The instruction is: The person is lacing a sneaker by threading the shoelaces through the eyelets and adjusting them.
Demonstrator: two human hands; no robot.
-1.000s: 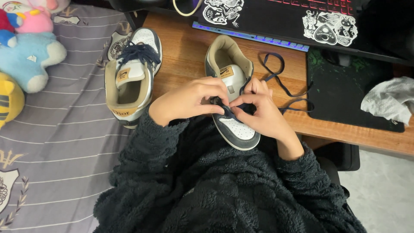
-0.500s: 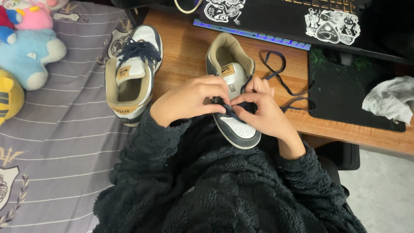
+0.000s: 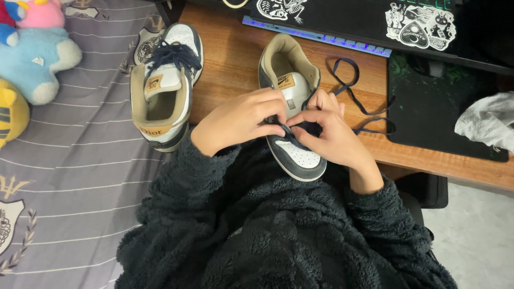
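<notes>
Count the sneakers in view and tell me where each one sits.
2. One laced sneaker lies at the wooden desk's left edge, beside the striped bedding. The other sneaker is mid-desk, under the left hand and right hand. None looks hidden.

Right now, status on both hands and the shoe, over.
Left hand and right hand pinching the dark lace over the sneaker. Lace mostly loose, trailing right across the desk. Second sneaker laced, left of it. Nothing blocking.
</notes>
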